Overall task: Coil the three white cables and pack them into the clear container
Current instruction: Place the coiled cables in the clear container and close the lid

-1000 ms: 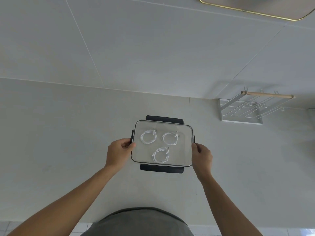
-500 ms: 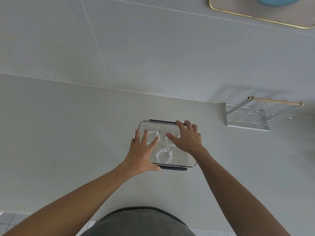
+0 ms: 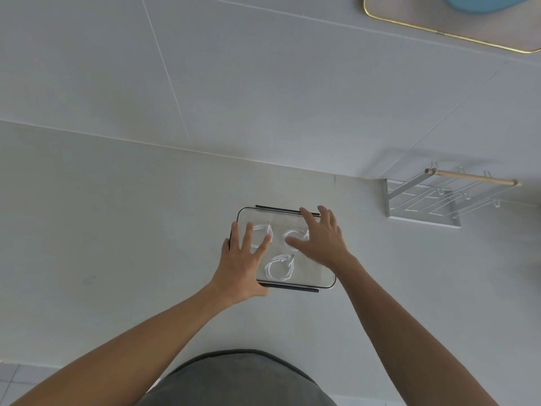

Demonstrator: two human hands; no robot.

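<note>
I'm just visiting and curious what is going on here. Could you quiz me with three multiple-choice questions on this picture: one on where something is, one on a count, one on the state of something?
1. Where is the wire rack?
A. On the counter, to the person's right of the container
B. Inside the container
C. Under the left hand

2. How many coiled white cables lie in the container?
A. One
B. Three
C. Five

3. How are the hands held?
A. Clenched in fists
B. Each pinching a cable
C. Open, fingers spread, over the container's top

Answers:
1. A: the rack stands against the wall, apart from the container.
2. B: two coils sit side by side at the far end, one nearer the person.
3. C: the left hand and right hand lie flat and spread above the clear top, gripping nothing.
</note>
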